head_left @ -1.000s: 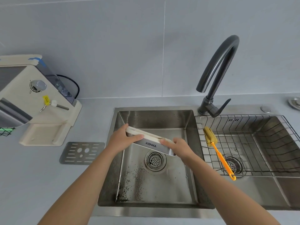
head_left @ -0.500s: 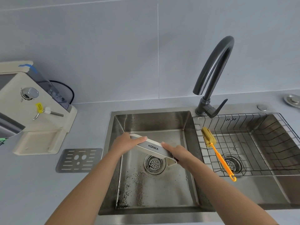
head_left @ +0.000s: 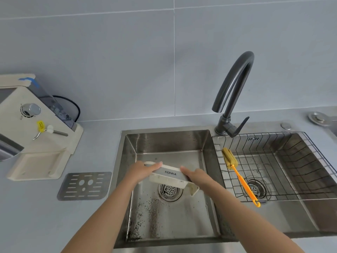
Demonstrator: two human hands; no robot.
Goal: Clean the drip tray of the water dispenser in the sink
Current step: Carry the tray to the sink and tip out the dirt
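The cream drip tray (head_left: 170, 177), with a grey front strip marked KONKA, is held tipped over above the drain (head_left: 169, 191) of the left sink basin (head_left: 182, 143). My left hand (head_left: 141, 171) grips its left end and my right hand (head_left: 196, 177) grips its right end. The tray's underside faces me and its inside is hidden. Dark specks lie on the basin floor in front of the drain. The cream water dispenser (head_left: 34, 128) stands on the counter at the left, its tray slot bare.
The tray's metal grille (head_left: 84, 186) lies flat on the counter left of the sink. A dark faucet (head_left: 233, 94) rises behind the basins. In the right basin, a wire rack (head_left: 291, 161) holds an orange-handled sponge brush (head_left: 237, 170).
Both hands have turned the tray further over, so its underside now faces me, and lowered it slightly toward the drain. The view has shifted a little.
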